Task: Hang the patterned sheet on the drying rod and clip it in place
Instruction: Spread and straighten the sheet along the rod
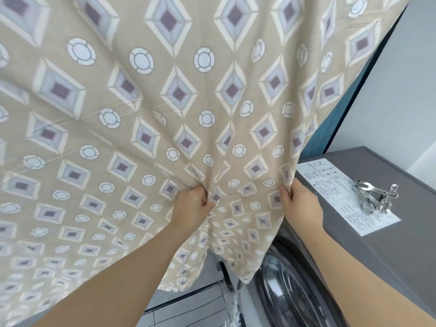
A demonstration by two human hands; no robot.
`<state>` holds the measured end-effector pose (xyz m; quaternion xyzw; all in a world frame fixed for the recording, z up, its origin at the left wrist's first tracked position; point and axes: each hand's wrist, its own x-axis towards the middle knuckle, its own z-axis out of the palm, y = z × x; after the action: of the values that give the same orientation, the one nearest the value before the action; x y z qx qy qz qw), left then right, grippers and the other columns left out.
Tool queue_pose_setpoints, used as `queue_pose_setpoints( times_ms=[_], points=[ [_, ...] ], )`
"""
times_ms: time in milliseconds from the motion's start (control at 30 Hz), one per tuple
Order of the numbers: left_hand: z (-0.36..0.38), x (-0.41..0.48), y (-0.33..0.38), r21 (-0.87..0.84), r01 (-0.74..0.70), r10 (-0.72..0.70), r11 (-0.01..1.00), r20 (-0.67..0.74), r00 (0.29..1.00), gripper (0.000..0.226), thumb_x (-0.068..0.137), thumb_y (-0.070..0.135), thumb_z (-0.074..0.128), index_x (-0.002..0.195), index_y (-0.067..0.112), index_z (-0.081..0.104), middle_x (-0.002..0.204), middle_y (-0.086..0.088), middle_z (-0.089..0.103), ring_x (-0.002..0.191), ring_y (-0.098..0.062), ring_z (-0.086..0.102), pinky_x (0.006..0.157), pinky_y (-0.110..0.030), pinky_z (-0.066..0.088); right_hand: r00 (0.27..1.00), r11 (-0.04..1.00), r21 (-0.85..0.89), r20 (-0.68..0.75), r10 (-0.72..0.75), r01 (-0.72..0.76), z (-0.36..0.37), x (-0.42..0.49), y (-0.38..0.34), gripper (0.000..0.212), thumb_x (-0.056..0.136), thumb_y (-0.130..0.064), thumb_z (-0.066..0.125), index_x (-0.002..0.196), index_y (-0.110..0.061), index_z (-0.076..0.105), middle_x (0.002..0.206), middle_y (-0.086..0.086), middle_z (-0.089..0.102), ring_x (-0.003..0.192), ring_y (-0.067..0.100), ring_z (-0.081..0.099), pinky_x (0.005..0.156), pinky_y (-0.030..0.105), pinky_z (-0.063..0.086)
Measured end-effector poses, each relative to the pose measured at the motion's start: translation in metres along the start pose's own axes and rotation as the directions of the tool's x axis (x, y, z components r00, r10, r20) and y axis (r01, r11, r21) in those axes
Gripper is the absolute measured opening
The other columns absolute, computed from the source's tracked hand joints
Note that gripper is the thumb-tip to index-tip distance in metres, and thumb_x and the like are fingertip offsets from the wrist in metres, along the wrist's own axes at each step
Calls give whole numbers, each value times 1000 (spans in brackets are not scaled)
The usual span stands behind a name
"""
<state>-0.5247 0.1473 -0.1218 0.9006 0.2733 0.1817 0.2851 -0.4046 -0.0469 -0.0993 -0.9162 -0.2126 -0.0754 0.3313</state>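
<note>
The patterned sheet [141,102] fills nearly my whole view. It hangs down from somewhere above the top edge. I cannot see the drying rod, so it is my judgement, not something I can see, that the cloth is draped over it. Its long axis runs near vertical, top to bottom. The folds fan down toward the hands, and a lower corner points at the floor beside the washing machine [401,244].

The left hand [193,204] is closed round a bunched fistful of fabric low in the sheet's middle. The right hand [302,206] pinches the sheet's right edge between thumb and fingers, just beside the machine's top. Further right, the metal clips [375,197] lie on that top, partly on a printed label [342,199], apart from both hands. I judge that the hanging is mostly done, the straightening is in hand, and the clipping is not yet begun.
</note>
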Motion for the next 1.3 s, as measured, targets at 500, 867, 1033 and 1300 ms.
queue_pose_setpoints(
  times_ms=[500,867,1033,1300],
  points=[
    [18,-19,0,14,52,-54,999,159,986,43,82,22,68,58,23,32,58,11,40,67,-16,44,48,-10,30,995,969,224,31,96,-101,-6,-4,-3,24,94,-24,47,71,-19,43,64,-4,48,69,21,48,58,30,34],
    [5,-30,4,-12,187,-187,982,-1,982,36,75,52,68,79,23,48,73,10,56,79,-17,58,64,-27,42,984,921,358,143,105,-151,-17,-5,-21,22,86,-35,59,94,-16,51,75,-4,55,72,14,54,66,32,43],
    [-25,-7,39,-171,42,-111,984,-415,903,31,80,44,67,91,17,58,82,8,61,79,-16,59,67,-32,47,999,930,367,9,35,-36,-32,14,-47,27,90,-27,55,72,-16,38,63,-4,41,61,15,41,57,32,32],
    [-23,3,60,-212,5,-94,977,-413,906,48,75,44,71,108,17,49,109,2,50,96,-17,53,71,-31,43,1000,958,285,-16,20,-15,-41,17,-42,23,91,-21,50,84,1,44,69,6,45,71,25,44,62,35,34]
  ],
)
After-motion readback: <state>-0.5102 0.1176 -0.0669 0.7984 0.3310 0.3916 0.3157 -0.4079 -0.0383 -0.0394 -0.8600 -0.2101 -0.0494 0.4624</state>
